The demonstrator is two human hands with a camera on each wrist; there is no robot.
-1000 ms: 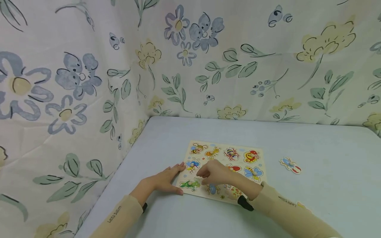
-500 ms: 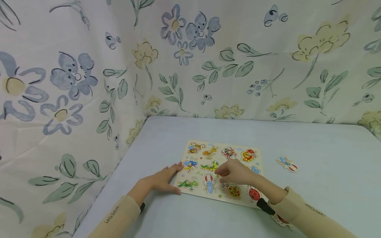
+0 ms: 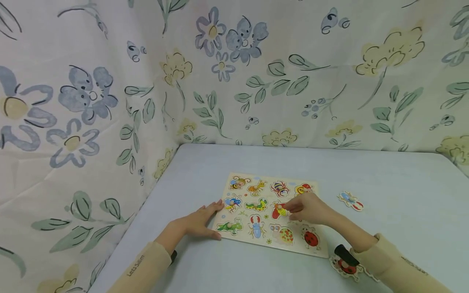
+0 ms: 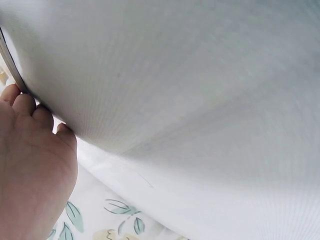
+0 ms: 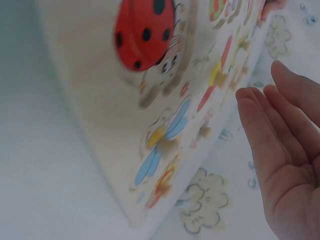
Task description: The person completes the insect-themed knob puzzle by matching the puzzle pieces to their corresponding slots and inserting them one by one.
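A wooden insect peg puzzle board [image 3: 298, 249] lies on the table, with several knobbed insect pieces seated in it. My left hand [image 3: 201, 219] rests at the board's left edge, thumb and fingers spread; the left wrist view shows its fingers [image 4: 24, 103] at that edge. Above the right part of the board is my right hand [image 3: 311, 208], near the red-winged insect piece [image 3: 278, 211]. In the right wrist view its thumb stands apart from the loosely bent fingers [image 5: 265, 125], with nothing between them. Pieceless pictures of a stag beetle [image 3: 256, 227], snail [image 3: 285, 234] and ladybug [image 3: 310, 238] show along the near row.
A loose stag beetle piece [image 3: 350, 201] lies right of the board. Near the board's front right corner, a loose ladybug piece [image 3: 344, 267] is partly covered by the right wrist's black camera strap [image 3: 346, 255]. Flowered cloth [image 3: 278, 81] hangs behind and left of the table.
My right hand has moved rightward across the board, uncovering the caterpillar, the stag beetle picture and the red-winged insect. My left hand keeps its place at the board's edge.
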